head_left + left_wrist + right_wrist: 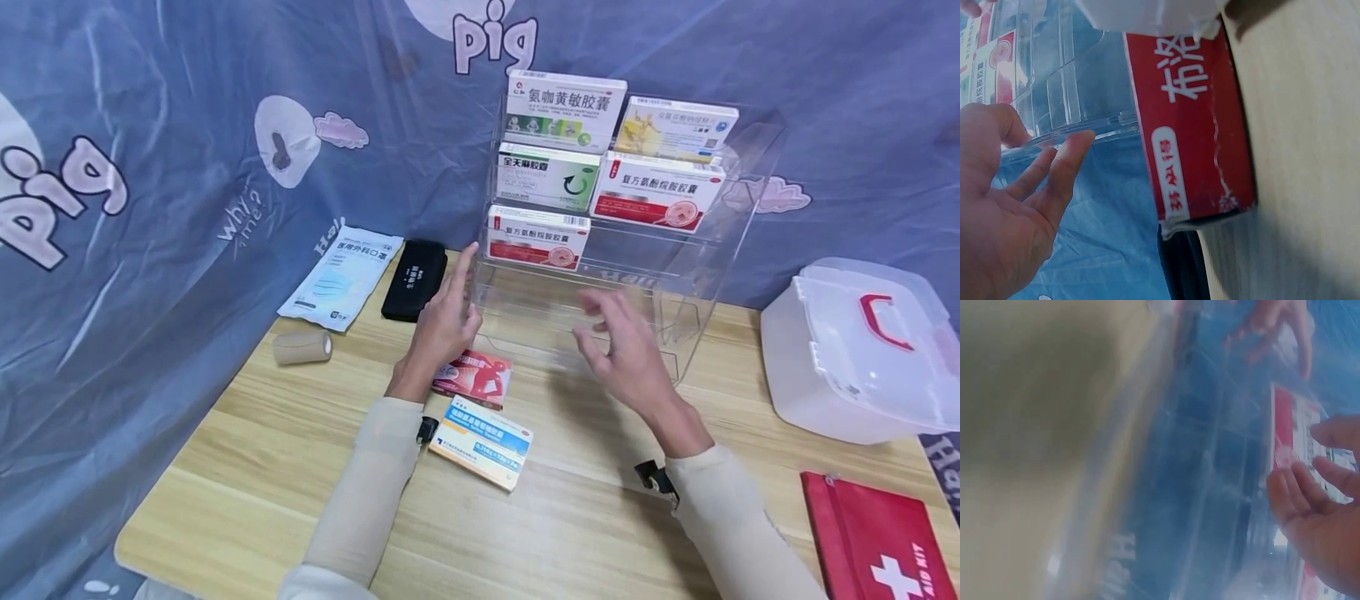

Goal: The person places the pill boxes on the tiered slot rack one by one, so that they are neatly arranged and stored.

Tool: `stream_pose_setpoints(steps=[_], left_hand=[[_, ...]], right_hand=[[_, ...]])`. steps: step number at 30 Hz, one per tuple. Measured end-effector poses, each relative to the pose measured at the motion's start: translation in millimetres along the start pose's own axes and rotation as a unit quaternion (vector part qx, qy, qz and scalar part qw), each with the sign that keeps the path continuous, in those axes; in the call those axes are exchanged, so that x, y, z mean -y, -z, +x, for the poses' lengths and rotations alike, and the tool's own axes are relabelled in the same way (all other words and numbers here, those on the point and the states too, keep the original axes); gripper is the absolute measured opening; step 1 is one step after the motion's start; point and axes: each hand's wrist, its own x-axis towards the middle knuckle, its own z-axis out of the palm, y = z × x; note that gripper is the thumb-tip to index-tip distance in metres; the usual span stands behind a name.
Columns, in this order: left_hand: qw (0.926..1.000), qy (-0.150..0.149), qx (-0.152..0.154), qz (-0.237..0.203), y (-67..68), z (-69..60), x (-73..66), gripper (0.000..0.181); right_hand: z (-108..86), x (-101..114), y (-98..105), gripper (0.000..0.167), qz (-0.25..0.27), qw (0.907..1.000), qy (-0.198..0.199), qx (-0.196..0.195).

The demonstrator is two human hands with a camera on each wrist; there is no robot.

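Note:
A clear stepped display rack [738, 237] stands at the back of the table, with several medicine boxes on its upper tiers. My left hand [446, 321] touches the rack's left side edge with its fingers extended. In front of the lower tiers is my right hand [621, 346], blurred, its fingers loosely bent and holding nothing. The red-and-white capsule box [537, 239] on the third tier is near both hands. Below my left hand lie a red box [480, 379] and a blue-and-white box [482, 443]. In the left wrist view, the red box [1194, 131] shows a creased edge.
A mask packet [341, 279], a black pouch [415, 279] and a tan bandage roll [302, 347] lie at the left. To the right are a translucent lidded box [840, 358] with a red handle and a red first-aid pouch [873, 533]. Patterned blue fabric [187, 167] hangs behind.

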Motion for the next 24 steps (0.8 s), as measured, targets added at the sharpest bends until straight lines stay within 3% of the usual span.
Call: stream_pose_setpoints(steps=[5,10,14,19,24], left_hand=[[1.0000,0.003,0.005,-0.003,-0.3,-0.7,0.1,0.098],[1.0000,-0.001,0.004,-0.002,-1.0,-0.2,1.1,0.098],[1.0000,-0.004,0.003,0.000,-0.4,0.1,1.1,0.098],[1.0000,0.000,0.003,0.005,0.5,0.3,0.6,0.098],[1.0000,0.002,0.001,0.002,0.1,0.1,0.7,0.097]], right_hand=[[-19.2,5,-14,0.033,0.025,0.9967,-0.021,0.074],[-37.8,9,-26,0.024,0.019,0.9851,-0.066,0.157],[-52.1,16,-34,0.033,0.010,0.9721,-0.085,0.219],[-65.8,29,-42,0.055,-0.004,0.9534,-0.095,0.286],[-73.6,43,-48,0.070,-0.016,0.9372,-0.126,0.325]])
